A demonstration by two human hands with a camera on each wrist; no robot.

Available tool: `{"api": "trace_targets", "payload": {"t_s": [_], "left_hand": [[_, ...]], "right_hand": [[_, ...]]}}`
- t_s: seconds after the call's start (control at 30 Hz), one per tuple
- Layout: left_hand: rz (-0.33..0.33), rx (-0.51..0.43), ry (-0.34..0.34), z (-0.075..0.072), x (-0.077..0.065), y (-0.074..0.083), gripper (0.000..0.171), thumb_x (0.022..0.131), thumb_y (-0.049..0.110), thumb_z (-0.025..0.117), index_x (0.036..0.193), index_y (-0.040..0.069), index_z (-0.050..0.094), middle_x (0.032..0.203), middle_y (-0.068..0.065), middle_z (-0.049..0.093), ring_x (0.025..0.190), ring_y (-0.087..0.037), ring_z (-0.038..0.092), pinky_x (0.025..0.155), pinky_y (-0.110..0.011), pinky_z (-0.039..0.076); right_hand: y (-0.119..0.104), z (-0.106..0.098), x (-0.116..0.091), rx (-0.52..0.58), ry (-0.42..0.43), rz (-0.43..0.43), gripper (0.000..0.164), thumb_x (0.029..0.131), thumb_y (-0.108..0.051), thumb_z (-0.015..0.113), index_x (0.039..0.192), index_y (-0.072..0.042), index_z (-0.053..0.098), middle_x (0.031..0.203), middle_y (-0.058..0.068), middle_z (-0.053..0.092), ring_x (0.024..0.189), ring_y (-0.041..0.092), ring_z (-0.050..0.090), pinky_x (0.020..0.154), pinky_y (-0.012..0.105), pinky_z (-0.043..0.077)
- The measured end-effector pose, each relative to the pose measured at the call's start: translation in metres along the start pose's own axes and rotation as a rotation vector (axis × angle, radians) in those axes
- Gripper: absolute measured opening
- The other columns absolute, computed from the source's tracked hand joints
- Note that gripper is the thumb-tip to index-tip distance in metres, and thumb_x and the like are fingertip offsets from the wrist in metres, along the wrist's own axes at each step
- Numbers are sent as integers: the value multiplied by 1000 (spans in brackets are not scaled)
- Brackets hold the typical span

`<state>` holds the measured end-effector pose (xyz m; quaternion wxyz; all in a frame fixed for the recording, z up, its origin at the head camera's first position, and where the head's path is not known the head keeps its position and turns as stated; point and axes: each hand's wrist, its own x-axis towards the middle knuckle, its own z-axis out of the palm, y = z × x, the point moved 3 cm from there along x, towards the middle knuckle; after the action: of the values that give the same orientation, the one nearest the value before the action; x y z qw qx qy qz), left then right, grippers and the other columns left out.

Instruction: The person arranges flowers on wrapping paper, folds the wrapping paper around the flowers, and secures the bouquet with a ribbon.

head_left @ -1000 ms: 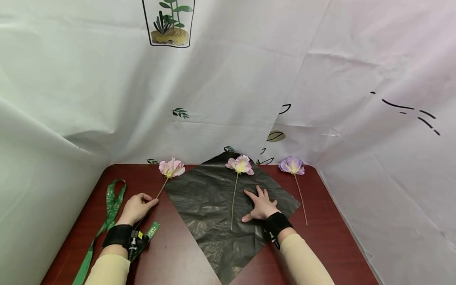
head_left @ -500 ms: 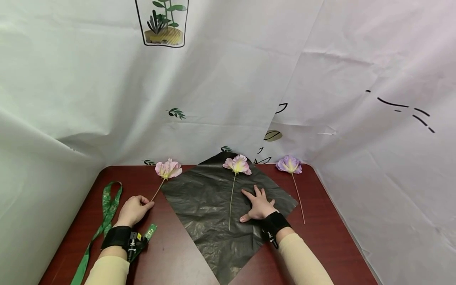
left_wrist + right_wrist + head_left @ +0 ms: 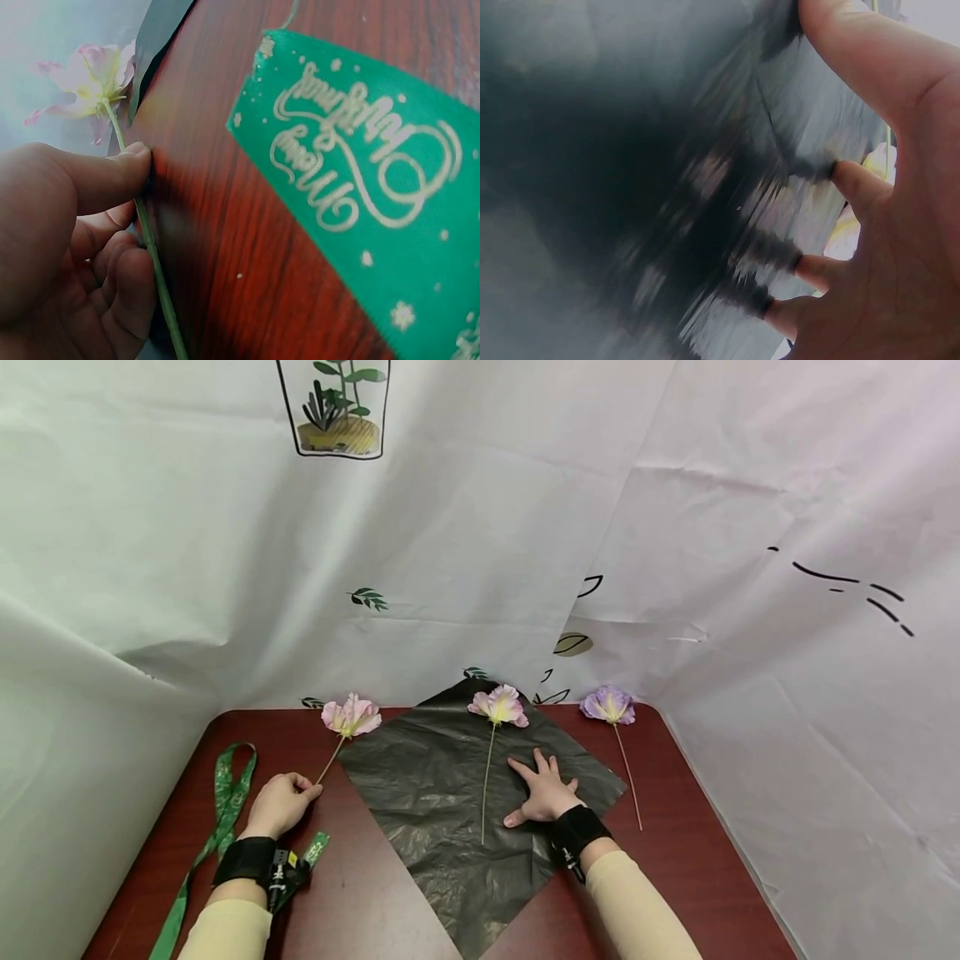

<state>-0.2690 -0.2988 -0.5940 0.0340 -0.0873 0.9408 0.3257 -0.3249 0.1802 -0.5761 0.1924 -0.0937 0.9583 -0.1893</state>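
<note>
My left hand [image 3: 281, 803] pinches the green stem [image 3: 152, 244] of a pale pink artificial flower [image 3: 351, 717] between thumb and forefinger, left of the black sheet. The bloom [image 3: 88, 82] points away from me, by the table's far edge. On the dark, crinkled wrapping sheet [image 3: 442, 852], laid as a diamond, my right hand [image 3: 547, 793] presses with fingers spread; the right wrist view shows its fingertips [image 3: 847, 176] against the sheet. Just left of that hand, a pink and yellow flower [image 3: 498, 706] lies lengthwise on the sheet. A purple flower [image 3: 609, 704] lies at the right.
A green printed ribbon [image 3: 228, 793] runs along the left side of the reddish-brown table [image 3: 360, 893]. Its lettered end [image 3: 352, 142] lies beside my left wrist. A white patterned curtain [image 3: 480, 527] hangs close behind the table and along both sides.
The whole head view has shifted slightly left. My left hand still pinches the flower stem and my right hand still presses the sheet, with hardly any movement.
</note>
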Motion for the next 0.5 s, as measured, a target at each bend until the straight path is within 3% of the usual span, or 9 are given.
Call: {"api": "trace_targets", "payload": {"t_s": [0.3,0.5], "left_hand": [[-15,-47,33,-3,-2,-3,31,111,27,67,101,-2,71,81,-8,63,73,-25,58,71,-40,43],[-62,-142,17,-3,-5,-3,31,113,26,64,103,-2,70,86,-11,63,77,-27,56,70,-39,41]], "right_hand": [[-5,-2,3,6,-15,-2,118,76,-42,105,174,-26,42,184,24,10,168,56,3,115,94,11],[1,3,5,-6,-20,11,119,76,-43,105,175,-28,40,185,23,8,168,56,2,115,94,10]]}}
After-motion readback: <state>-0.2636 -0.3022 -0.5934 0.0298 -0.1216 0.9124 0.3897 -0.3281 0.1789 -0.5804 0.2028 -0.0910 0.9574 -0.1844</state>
